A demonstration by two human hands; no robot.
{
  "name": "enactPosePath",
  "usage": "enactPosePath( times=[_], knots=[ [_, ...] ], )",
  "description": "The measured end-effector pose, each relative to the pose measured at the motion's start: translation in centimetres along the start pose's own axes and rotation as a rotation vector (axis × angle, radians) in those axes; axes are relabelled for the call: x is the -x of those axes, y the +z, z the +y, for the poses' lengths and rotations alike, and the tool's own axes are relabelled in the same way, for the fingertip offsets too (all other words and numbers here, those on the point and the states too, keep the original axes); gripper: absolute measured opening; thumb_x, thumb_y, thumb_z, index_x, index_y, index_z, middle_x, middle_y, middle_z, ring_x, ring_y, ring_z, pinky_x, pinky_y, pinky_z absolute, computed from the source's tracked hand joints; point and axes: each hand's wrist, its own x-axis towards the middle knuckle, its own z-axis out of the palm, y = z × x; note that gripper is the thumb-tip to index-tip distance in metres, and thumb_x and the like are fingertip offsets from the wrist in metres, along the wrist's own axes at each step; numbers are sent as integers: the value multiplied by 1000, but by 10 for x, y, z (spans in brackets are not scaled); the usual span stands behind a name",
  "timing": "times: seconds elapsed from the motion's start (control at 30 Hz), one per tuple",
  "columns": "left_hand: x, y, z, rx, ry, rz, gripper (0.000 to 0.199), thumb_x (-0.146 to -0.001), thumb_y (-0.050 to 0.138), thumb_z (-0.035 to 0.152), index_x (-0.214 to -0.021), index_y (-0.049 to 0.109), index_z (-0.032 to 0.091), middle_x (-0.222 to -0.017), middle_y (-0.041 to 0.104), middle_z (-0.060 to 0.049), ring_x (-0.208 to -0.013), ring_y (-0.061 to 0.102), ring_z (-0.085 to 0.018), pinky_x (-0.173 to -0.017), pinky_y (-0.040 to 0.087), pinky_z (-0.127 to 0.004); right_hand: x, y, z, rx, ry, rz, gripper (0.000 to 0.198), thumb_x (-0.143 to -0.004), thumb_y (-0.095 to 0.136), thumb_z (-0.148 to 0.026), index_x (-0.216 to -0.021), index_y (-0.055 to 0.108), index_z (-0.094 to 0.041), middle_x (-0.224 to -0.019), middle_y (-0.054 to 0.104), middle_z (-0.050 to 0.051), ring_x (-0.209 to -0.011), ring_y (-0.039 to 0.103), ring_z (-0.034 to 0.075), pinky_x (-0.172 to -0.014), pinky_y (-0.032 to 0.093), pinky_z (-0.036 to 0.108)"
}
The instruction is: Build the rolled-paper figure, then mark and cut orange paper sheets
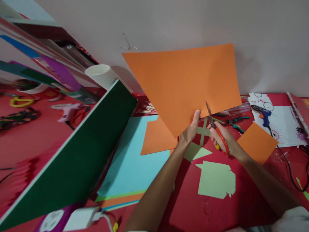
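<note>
A large sheet of orange paper (188, 77) is held up off the table by my left hand (191, 129), which pinches its lower edge with the thumb in front. My right hand (223, 137) grips a pair of scissors (220, 137) with red and yellow handles. The blades point up and overlap the sheet's lower edge, just right of my left thumb. Whether they are cutting into the paper I cannot tell. Beneath my hands lie a pale green paper triangle (196, 152), a ragged pale green piece (217, 179) and a cross of green strips (203, 131).
On the left a dark green board (79, 151) stands tilted beside a stack of coloured paper (130, 158). A white cup (102, 74) is behind it. An orange square (257, 142), pliers (238, 120) and a blue glue gun (265, 116) with a trailing cord lie to the right.
</note>
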Motion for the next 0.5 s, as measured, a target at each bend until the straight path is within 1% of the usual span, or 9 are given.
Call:
enactPosePath(
  times=[0.1, 0.2, 0.37, 0.43, 0.5],
  knots=[
    [1, 0, 0, 2, -8, -30, 56, -100, 45, 71, -93, 77, 26, -109, 82, -8, -126, 70, -34, -118, 50, -50, 1, 0, -2, 18, -7, 9, 37, -104, 50, -61, -113, 57, -26, -73, 56, -3, -59, 54, 15, -50, 41, 26],
    [1, 0, 0, 9, -10, -53, 59, -100, 41, 73, -93, 77, 26, -103, 82, -8, -121, 72, -33, -115, 52, -50, 2, 1, -4, 23, -8, 15, 36, -105, 49, -61, -112, 57, -26, -72, 55, -4, -58, 54, 15, -50, 41, 26],
    [1, 1, -1, 16, -6, -25, 56, -100, 44, 73, -93, 76, 27, -104, 82, -8, -122, 72, -32, -118, 50, -52, 2, 2, -4, 38, -11, 28, 34, -105, 50, -59, -111, 58, -26, -71, 55, -4, -57, 55, 14, -51, 43, 26],
    [1, 1, -1, 18, -7, -11, 56, -100, 44, 72, -95, 76, 26, -106, 82, -10, -123, 72, -33, -120, 47, -53, 2, 2, -3, 50, -6, 30, 34, -105, 49, -58, -110, 58, -26, -72, 56, -4, -58, 56, 14, -51, 43, 26],
    [1, 2, 0, 29, -15, -19, 57, -101, 43, 71, -98, 77, 25, -107, 82, -11, -124, 72, -33, -119, 48, -54, 2, 2, -3, 55, -1, 34, 33, -105, 50, -58, -111, 58, -26, -72, 56, -4, -58, 56, 14, -50, 43, 26]
  ],
)
